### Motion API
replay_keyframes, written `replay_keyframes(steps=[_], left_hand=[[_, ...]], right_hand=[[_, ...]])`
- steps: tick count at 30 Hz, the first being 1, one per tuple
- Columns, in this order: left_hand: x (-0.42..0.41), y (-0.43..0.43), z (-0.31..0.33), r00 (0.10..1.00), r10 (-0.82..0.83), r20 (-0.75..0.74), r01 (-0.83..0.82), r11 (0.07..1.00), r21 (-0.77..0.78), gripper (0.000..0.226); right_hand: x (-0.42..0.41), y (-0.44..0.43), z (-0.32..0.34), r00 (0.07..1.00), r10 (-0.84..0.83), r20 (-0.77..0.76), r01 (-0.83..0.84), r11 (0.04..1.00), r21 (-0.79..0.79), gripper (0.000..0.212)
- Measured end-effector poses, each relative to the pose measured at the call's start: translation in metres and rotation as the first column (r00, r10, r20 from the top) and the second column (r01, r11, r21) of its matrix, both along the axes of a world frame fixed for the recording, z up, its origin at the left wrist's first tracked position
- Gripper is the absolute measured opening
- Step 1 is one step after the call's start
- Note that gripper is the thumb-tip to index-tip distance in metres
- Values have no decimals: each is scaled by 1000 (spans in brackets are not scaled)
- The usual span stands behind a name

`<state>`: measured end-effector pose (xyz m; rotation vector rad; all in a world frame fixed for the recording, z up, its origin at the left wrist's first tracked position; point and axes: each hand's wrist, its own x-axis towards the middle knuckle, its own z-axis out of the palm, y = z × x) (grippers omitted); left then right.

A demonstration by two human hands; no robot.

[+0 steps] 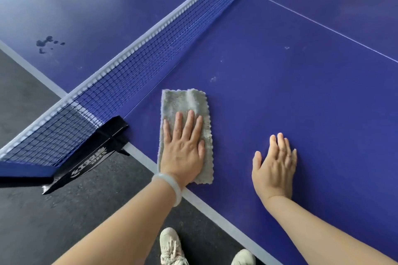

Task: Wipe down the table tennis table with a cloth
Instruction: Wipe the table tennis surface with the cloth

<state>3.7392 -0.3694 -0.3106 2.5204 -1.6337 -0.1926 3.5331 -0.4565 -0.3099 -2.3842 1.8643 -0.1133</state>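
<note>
A folded grey cloth (185,105) lies flat on the blue table tennis table (301,97), close to the near side edge and just right of the net. My left hand (183,146) presses on the cloth's lower half with straight fingers. My right hand (275,163) rests flat on the bare tabletop about a hand's width to the right of the cloth, fingers straight and together.
The net (150,54) runs from lower left to upper right, held by a black clamp post (103,142) at the table's edge. Dark wet spots (46,43) mark the far half. White specks (213,79) dot the near half. My shoes (172,247) stand on dark floor.
</note>
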Motion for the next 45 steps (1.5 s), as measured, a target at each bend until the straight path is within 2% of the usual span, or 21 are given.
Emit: replay_keyframes(steps=[4, 6, 8, 11, 13, 14, 19, 22, 23, 25, 27, 29, 31, 35, 39, 41, 45], left_hand=[[-70, 21, -5, 928, -369, -46, 366, 929, -63, 61], [-51, 23, -5, 867, -496, -36, 494, 868, -49, 61], [-11, 19, -5, 843, -537, -17, 537, 843, -26, 62], [51, 9, -1, 955, -296, 5, 296, 955, -5, 61], [66, 6, -2, 990, -137, 19, 137, 991, 1, 60], [66, 5, -4, 994, -108, 21, 108, 994, -2, 61], [65, 5, -5, 994, -108, 16, 108, 994, 8, 62], [64, 5, -4, 995, -101, 1, 101, 995, 10, 62], [64, 5, -4, 995, -100, -8, 100, 995, 6, 62], [63, 6, -4, 995, -96, -24, 96, 995, 7, 62], [64, 5, -2, 995, -96, -26, 96, 995, 9, 62], [60, 5, 0, 996, -85, -30, 85, 996, 3, 61], [49, 11, 0, 999, -8, -34, 8, 1000, -21, 59], [22, 42, -4, 978, 205, -33, -206, 978, -16, 62], [48, 31, -1, 918, 395, -47, -394, 919, 16, 65], [69, 15, 0, 904, 422, -68, -421, 907, 22, 64], [86, 9, -1, 925, 372, -81, -372, 928, 17, 64]], right_hand=[[-1, -1, 1, 1000, 13, -10, -13, 1000, 2, 66], [-1, 0, 0, 1000, 23, -13, -23, 1000, -7, 67], [0, 0, -1, 1000, 17, -7, -17, 999, -40, 61], [2, 2, 0, 1000, 1, -3, -2, 998, -60, 68], [2, 3, -1, 1000, 10, -7, -10, 997, -71, 70], [1, 3, -2, 1000, 9, -13, -10, 997, -74, 70], [7, 6, 4, 999, 15, -40, -16, 999, -29, 73], [12, 3, 10, 989, 36, -141, -38, 999, -12, 60], [17, -2, 13, 981, 69, -183, -75, 997, -27, 59], [37, -15, 17, 946, 236, -221, -248, 968, -30, 67], [70, -19, 18, 926, 342, -163, -345, 939, 9, 68], [97, -13, 14, 968, 244, -54, -240, 968, 72, 63], [106, -9, 3, 986, 167, 25, -168, 985, 39, 61], [98, -10, -4, 985, 165, 44, -164, 986, -19, 58], [101, -8, -2, 985, 169, 24, -169, 986, -10, 59], [100, -8, -1, 986, 166, 33, -165, 986, -20, 59], [101, -7, -2, 987, 159, 28, -158, 987, -34, 55]])
